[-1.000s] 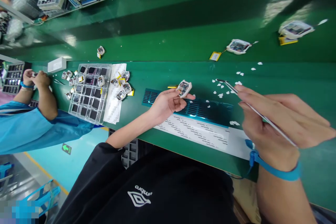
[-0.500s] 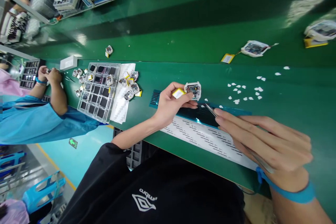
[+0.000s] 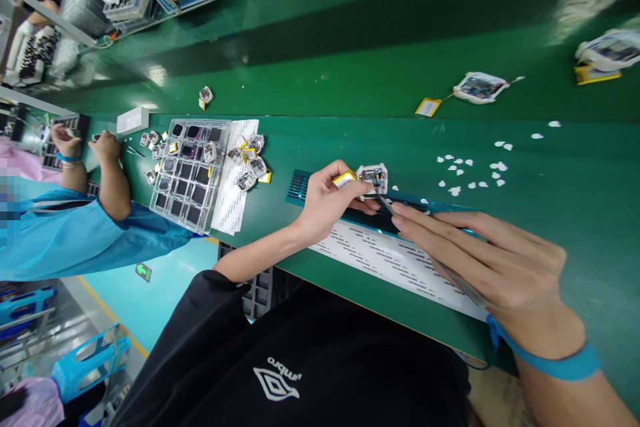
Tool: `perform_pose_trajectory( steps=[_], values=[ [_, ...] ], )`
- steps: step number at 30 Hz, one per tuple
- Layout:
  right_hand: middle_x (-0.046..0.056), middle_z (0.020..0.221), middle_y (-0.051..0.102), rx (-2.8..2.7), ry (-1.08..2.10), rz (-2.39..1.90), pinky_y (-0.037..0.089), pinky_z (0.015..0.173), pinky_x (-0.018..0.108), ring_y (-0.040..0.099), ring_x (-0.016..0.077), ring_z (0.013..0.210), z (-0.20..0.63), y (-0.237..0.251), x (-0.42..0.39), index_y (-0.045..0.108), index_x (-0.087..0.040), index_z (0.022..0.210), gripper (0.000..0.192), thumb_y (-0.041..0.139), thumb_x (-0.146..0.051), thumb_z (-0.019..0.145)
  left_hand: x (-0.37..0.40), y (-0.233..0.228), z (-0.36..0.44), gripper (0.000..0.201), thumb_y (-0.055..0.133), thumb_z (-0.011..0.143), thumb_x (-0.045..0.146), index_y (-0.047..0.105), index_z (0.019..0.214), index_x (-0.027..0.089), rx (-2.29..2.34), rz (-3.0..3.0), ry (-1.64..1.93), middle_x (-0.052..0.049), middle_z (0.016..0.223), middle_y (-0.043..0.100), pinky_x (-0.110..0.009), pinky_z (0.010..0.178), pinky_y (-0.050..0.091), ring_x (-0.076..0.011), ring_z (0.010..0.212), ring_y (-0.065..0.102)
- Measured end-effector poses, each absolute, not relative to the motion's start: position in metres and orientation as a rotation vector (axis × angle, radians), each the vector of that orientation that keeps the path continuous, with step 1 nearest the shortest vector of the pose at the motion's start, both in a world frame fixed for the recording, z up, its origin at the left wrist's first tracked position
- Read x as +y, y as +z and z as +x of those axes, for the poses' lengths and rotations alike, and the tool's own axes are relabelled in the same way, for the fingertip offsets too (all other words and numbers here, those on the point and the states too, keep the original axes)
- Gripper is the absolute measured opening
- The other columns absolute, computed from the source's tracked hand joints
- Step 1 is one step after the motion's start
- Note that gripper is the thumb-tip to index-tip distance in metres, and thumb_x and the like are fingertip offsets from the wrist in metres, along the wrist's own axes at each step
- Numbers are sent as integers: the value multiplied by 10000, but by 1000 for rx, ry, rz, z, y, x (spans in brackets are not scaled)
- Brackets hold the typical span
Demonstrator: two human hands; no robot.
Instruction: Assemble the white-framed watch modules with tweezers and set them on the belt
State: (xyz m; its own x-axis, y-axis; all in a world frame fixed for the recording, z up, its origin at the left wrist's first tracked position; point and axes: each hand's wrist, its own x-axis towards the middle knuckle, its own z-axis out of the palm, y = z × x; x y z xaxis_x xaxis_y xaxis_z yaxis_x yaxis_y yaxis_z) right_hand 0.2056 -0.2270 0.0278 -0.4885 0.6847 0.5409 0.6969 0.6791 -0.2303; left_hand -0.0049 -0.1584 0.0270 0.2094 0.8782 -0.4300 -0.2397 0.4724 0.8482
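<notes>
My left hand (image 3: 327, 203) is closed on a small white device housing (image 3: 374, 179) with a bare circuit board showing. A yellow-edged battery (image 3: 345, 178) sits against the fingers, beside the housing. In my right hand (image 3: 480, 253) is a pair of metal tweezers (image 3: 387, 204), pinched between thumb and fingers. The tweezer tips are at the lower edge of the housing; whether they grip anything is too small to tell. Under both hands lies a dark, glossy film strip (image 3: 415, 208) on a printed white sheet (image 3: 380, 253).
Small white stickers or pads (image 3: 455, 191) lie scattered to the right. Housings with batteries rest farther back, one of them (image 3: 481, 88) wired to its battery. On the left stand a clear compartment tray (image 3: 187, 170) and a co-worker's blue sleeve (image 3: 125, 240).
My right hand has moved left, bringing the tweezer tips up to the housing. My left hand has shifted slightly right with the housing. The co-worker's hands have moved apart.
</notes>
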Motion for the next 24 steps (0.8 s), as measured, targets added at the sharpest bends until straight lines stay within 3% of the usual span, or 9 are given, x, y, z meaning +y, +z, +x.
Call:
perform_pose_trajectory(
  steps=[8,13,16,20,24],
  values=[
    [-36,1311,765,-2277,45,-1047,665,810,406,790,240,961,207,26,-228,349,-356,1670,782,629,-95,988,-159,28,-5,562,958,628,481,472,676,204,1061,730,884,70,590,630,-225,518,563,-90,504,663],
    [-9,1269,783,-2286,-56,-980,639,764,384,777,229,904,203,28,-226,358,-261,1670,835,700,-56,936,-160,28,-5,562,953,650,488,470,679,202,1081,746,854,63,603,642,-218,519,557,-79,507,650],
    [-14,1272,784,-2278,-68,-986,638,787,361,774,207,902,201,27,-226,355,-273,1669,841,713,-64,938,-159,28,-5,536,951,682,456,479,700,203,1086,736,844,62,600,639,-225,535,569,-82,513,650],
    [-14,1296,773,-2256,-53,-1007,660,797,358,789,192,925,201,23,-224,339,-300,1672,798,663,-75,978,-160,28,-1,311,914,742,297,666,888,180,1068,669,861,44,728,711,-268,663,643,-89,584,696],
    [7,1255,783,-2173,-47,-979,673,719,345,809,201,902,201,24,-221,384,-301,1653,842,721,-48,924,-161,24,2,273,860,778,204,735,1020,176,1090,621,868,30,799,744,-320,739,676,-105,618,726]
  ],
)
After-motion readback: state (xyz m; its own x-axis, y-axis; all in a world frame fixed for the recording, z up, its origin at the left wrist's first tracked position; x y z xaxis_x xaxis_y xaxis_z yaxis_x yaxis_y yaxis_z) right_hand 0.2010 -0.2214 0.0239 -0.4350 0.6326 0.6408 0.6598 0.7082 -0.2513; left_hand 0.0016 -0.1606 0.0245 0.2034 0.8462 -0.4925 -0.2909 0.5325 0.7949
